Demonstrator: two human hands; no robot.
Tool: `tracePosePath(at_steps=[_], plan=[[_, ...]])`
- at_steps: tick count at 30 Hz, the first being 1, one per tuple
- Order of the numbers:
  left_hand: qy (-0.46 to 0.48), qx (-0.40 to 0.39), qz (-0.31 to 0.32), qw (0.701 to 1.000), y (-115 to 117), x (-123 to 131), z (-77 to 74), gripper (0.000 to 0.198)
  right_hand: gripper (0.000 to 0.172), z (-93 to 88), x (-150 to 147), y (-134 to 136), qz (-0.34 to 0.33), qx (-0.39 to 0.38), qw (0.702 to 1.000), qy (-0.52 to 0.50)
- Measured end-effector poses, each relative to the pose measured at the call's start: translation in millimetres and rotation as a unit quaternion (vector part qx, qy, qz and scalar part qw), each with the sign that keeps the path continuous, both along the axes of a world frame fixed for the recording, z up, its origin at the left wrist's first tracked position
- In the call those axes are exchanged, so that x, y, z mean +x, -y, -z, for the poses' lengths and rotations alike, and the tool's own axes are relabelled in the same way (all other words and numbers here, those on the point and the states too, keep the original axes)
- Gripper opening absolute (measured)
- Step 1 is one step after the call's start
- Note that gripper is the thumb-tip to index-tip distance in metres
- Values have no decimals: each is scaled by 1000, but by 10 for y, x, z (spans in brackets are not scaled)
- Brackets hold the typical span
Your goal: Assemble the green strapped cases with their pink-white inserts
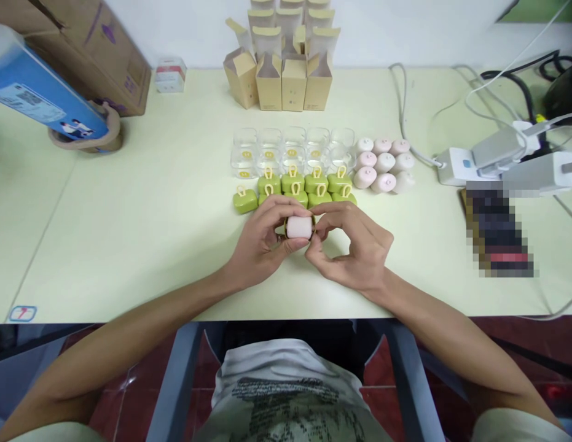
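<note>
Near the table's front, my left hand (262,239) is closed around a small rounded holder with a pale pink insert (299,228) facing up and a dark, yellowish rim. My right hand (354,242) pinches the right edge of that same holder with thumb and forefinger. Its underside is hidden by my fingers. Just beyond my hands are several glossy green caps (245,200) with pale yellow loops, some partly covered by my fingers. Behind them stand rows of clear plastic cups (258,147) with yellow labels. To their right sit pale pink and white rounded pieces (384,182).
Open cardboard boxes (293,86) stand at the back against the wall. A blue cylinder (46,86) and a large carton (101,55) are at the left. On the right lie a power strip (461,166), cables and a blurred-out phone (497,230).
</note>
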State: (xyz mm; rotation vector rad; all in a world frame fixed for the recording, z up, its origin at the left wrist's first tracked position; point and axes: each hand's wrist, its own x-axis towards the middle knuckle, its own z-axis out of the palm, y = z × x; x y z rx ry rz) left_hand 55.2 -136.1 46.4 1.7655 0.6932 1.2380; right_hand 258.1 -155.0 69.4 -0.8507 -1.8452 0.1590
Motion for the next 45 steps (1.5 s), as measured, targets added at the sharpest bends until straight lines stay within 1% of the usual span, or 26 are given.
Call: tracePosePath(at_steps=[2, 3, 5, 7, 9, 11, 12, 13, 15, 17, 18, 20, 23, 26, 28, 29, 31, 32, 34, 36, 37, 39, 40, 41, 43, 45], plan=[[12, -8, 10, 1000, -2, -13, 3, 35, 27, 10, 43, -29, -33, -13, 999, 6], [20, -16, 15, 1000, -1, -18, 5, 35, 32, 16, 66, -46, -52, -25, 998, 14], [44, -40, 29, 998, 2, -24, 11, 39, 47, 33, 105, -77, -79, -48, 995, 40], [67, -61, 44, 995, 2, -25, 21, 44, 57, 49, 126, -99, -80, -47, 993, 67], [70, -57, 52, 995, -4, -31, 27, 47, 53, 56, 129, -107, -67, -28, 995, 74], [36, -23, 36, 998, -19, -48, 18, 48, 49, 46, 121, -103, -42, -13, 997, 59], [6, 6, 19, 1000, -29, -62, 3, 50, 47, 38, 117, -98, -29, -9, 998, 49], [-25, 43, -1, 999, -40, -78, -17, 53, 46, 28, 113, -93, -15, -7, 999, 39], [-82, 129, -42, 987, -59, -112, -72, 53, 46, 12, 111, -84, 6, -12, 1000, 14], [-111, 211, -65, 969, -70, -138, -127, 44, 45, 10, 115, -81, 13, -26, 999, -13], [-113, 238, -71, 962, -70, -144, -149, 38, 45, 15, 118, -80, 13, -39, 999, -28], [-100, 249, -80, 960, -66, -144, -171, 32, 46, 32, 122, -79, -8, -69, 996, -53], [-72, 202, -93, 972, -67, -134, -163, 41, 54, 67, 118, -74, -96, -131, 983, -87], [-65, 172, -86, 979, -82, -145, -146, 44, 56, 98, 110, -76, -194, -224, 943, -152], [-56, 159, -78, 983, -82, -161, -143, 40, 51, 113, 109, -86, -224, -264, 921, -179], [-50, 149, -74, 985, -76, -166, -143, 38, 49, 119, 110, -92, -227, -269, 919, -180], [-38, 119, -56, 991, -58, -168, -140, 36, 48, 131, 109, -98, -215, -265, 925, -167], [-30, 100, -43, 994, -48, -165, -137, 41, 50, 137, 108, -97, -204, -263, 929, -163], [-15, 62, -18, 998, -38, -156, -129, 56, 54, 145, 100, -89, -179, -260, 933, -173], [-6, 44, -11, 999, -45, -153, -125, 62, 55, 144, 94, -81, -160, -259, 932, -195], [-2, 41, -17, 999, -54, -155, -125, 59, 52, 139, 93, -80, -152, -258, 932, -203], [9, 36, -29, 999, -73, -167, -126, 45, 39, 121, 97, -88, -141, -260, 935, -195], [16, 29, -30, 999, -80, -173, -125, 43, 33, 111, 100, -96, -140, -265, 936, -182], [20, 17, -27, 999, -83, -179, -122, 45, 28, 102, 104, -105, -142, -272, 937, -165], [19, -20, -15, 1000, -78, -184, -106, 52, 25, 87, 108, -120, -147, -273, 943, -117], [17, -66, -6, 998, -65, -182, -86, 59, 23, 77, 110, -128, -144, -239, 958, -61]])
